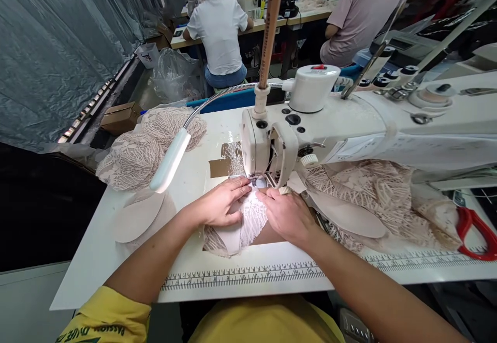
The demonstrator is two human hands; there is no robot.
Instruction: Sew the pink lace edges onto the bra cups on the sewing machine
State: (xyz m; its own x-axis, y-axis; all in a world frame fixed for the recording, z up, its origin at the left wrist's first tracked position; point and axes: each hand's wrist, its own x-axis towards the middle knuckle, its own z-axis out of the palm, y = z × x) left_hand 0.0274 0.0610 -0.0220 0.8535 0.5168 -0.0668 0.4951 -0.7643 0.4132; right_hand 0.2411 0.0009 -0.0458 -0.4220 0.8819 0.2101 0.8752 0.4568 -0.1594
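Observation:
A small beige lace piece point(252, 221) with a smooth cup lining lies on the white sewing table point(194, 260), its far edge under the needle of the white sewing machine point(272, 146). My left hand point(221, 203) lies flat on the left side of the piece, fingers stretched toward the presser foot. My right hand point(287, 213) presses on the right side, fingers curled down on the lace, with a ring of tape on one finger.
A heap of lace cups point(143, 146) and flat cup linings point(137, 216) lie at the left. More lace point(380, 203) and red-handled scissors point(476, 232) lie at the right. A gooseneck lamp point(171, 159) hangs over the table. Two people sit at machines behind.

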